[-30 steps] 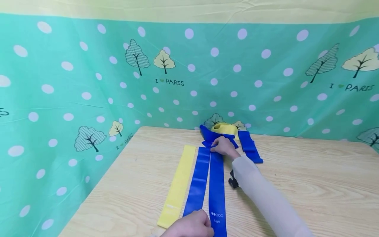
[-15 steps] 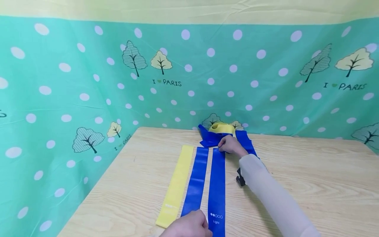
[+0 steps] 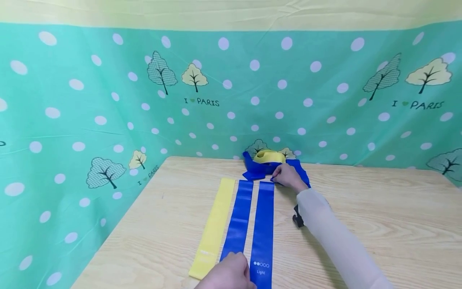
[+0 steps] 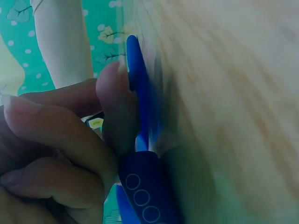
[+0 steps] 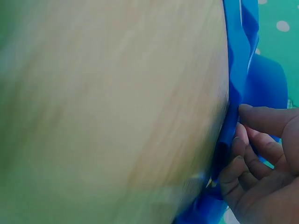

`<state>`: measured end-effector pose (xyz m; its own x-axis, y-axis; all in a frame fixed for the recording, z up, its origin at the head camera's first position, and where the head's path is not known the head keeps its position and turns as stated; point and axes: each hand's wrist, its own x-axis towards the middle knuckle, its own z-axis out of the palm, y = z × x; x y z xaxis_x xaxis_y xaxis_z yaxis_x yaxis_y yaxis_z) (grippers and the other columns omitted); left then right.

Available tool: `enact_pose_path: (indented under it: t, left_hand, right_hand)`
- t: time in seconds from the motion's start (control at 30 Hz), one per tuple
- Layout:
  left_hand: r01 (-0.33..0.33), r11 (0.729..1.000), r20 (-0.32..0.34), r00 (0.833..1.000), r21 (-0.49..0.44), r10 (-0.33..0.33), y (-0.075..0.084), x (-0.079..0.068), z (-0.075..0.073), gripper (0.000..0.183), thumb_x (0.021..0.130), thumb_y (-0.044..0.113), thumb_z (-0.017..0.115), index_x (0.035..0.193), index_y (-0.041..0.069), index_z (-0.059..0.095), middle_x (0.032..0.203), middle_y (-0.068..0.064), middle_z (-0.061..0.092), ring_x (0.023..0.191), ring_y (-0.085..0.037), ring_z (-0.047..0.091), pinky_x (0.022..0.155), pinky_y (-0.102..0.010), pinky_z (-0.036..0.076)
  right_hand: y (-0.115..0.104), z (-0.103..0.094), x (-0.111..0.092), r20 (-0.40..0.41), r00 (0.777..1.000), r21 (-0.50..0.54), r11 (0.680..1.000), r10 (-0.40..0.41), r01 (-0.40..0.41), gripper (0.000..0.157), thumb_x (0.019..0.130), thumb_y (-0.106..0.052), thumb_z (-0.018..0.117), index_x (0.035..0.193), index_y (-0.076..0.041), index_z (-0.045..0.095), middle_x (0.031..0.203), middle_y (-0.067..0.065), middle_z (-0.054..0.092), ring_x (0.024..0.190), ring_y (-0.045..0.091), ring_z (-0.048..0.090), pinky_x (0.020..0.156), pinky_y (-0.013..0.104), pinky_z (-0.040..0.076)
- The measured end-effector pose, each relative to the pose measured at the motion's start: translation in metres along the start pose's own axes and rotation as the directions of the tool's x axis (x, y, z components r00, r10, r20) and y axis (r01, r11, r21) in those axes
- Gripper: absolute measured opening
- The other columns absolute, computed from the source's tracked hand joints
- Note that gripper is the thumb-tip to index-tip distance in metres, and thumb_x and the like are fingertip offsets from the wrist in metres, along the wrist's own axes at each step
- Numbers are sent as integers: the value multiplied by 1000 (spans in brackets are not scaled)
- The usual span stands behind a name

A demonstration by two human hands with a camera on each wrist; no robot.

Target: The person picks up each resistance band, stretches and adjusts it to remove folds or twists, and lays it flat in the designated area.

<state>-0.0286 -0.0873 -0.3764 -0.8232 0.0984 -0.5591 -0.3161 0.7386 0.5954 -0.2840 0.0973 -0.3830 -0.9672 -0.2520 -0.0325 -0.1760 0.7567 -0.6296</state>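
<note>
Two flat blue resistance bands lie lengthwise on the table beside a yellow band (image 3: 213, 224). The right blue band (image 3: 262, 228) carries a row of circles and the word "Light" near its near end; the other blue band (image 3: 238, 216) is in the middle. My left hand (image 3: 231, 273) holds the near left edge of the right band, its curled fingers close by the printed circles in the left wrist view. With thumb and fingertips, my right hand (image 3: 288, 176) pinches blue band material at that band's far right corner. In the right wrist view, the thumb presses on a blue edge (image 5: 236, 93).
Behind the far ends sits a loose heap with a rolled yellow band (image 3: 268, 156) and crumpled blue bands (image 3: 254, 170). A black buckle-like piece (image 3: 297, 218) is partly under the right sleeve (image 3: 335, 237). A polka-dot curtain (image 3: 216, 80) hangs at the table's back and left.
The right hand has moved rightward along the far end. The right blue band's far end has shifted right, so a gap now separates it from the middle band. The left hand has barely moved.
</note>
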Motion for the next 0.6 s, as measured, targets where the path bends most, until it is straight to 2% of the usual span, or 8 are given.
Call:
enact_pose_path:
  t: [0.23, 0.33, 0.5, 0.6]
  left_hand:
    - [-17, 999, -2, 1000, 40, 18, 10, -2, -3, 25, 77, 16, 78, 69, 5, 57, 66, -9, 56, 65, -23, 55, 64, -43, 46]
    - [-104, 994, 14, 995, 32, 103, 14, -5, -7, 25, 77, 15, 78, 63, 6, 58, 58, -7, 57, 56, -20, 55, 58, -36, 47]
    - [-261, 965, 64, 963, -4, 260, 24, -4, -20, 29, 81, 16, 74, 59, 6, 59, 45, -3, 57, 35, -10, 49, 42, -21, 45]
    - [-289, 957, 93, 953, -5, 288, 37, 0, -30, 26, 85, 18, 70, 64, 6, 60, 48, -3, 60, 35, -9, 48, 38, -18, 39]
  right_hand:
    - [10, -13, -3, -37, 999, 32, 999, 13, -12, 14, 83, -6, 65, 95, 2, 65, 100, 18, 66, 79, 23, 59, 66, 30, 48]
    - [12, -16, -6, -37, 998, 45, 998, 45, -43, 17, 85, -4, 63, 100, 4, 63, 103, 19, 64, 73, 20, 58, 63, 28, 48]
    - [15, -19, -8, -29, 996, 66, 994, 88, -86, 26, 86, -4, 64, 109, 5, 58, 103, 18, 60, 67, 16, 56, 62, 28, 47]
    - [16, -19, -8, -14, 995, 64, 993, 96, -95, 28, 86, -6, 65, 110, 4, 56, 104, 17, 59, 71, 17, 56, 64, 28, 48]
